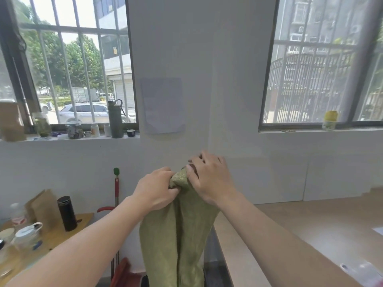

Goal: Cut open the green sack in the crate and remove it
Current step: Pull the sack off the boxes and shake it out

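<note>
Gripping bunched top of limp green woven sack (pixel 178 235) w/ left hand (pixel 157 189) & right hand (pixel 211 181), both pinching cloth. Could slip if either pinch eases; may snag lower down, bottom unseen.

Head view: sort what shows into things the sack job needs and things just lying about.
Job: green sack, held up; left hand and right hand, both gripping its top. No crate or cutter shows.

Lying about: black flask, white mug and brown paper bag on the left table; dark green bottle and yellow-topped jar on the sills.
</note>
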Demonstrator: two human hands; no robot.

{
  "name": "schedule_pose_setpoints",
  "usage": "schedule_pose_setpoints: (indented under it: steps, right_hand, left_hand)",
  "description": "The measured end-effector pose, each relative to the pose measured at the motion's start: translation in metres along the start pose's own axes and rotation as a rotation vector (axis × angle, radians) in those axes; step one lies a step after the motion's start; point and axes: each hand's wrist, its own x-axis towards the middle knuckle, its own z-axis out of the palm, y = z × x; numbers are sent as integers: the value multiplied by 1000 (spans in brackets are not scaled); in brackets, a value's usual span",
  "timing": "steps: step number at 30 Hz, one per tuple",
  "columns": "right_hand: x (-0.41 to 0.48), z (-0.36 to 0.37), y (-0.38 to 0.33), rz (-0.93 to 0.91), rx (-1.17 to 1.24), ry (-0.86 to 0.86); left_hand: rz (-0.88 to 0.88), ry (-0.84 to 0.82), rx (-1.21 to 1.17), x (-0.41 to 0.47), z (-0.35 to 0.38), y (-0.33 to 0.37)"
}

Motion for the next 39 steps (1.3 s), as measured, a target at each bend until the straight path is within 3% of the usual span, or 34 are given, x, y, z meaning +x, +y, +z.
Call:
schedule_pose_setpoints:
  steps: [4,13,18,21,26,29,34,37,39]
  right_hand:
    - [-11,7,-2,-144,-16,45]
    - [-14,28,-2,0,118,44]
    - [-9,32,1,-26,186,88]
    - [-2,33,0,36,216,-68]
    - [9,31,-9,105,407,-239]
    - [18,27,-11,190,548,-307]
    - [21,29,-13,245,646,-405]
    - [16,32,-14,193,468,-371]
    - [13,31,-13,77,312,-236]
  left_hand:
    - [-114,-64,-177,14,-10,0]
    - [-48,-156,-295,26,-30,18]
    - [62,-155,-145,28,-39,5]
    - [170,-111,-27,26,-40,-6]
    - [291,-30,434,16,-30,-12]
    - [306,52,524,12,-18,-14]
    - [240,68,362,10,-4,-18]
    - [185,24,187,13,-9,-22]
    - [154,-2,90,16,-11,-23]
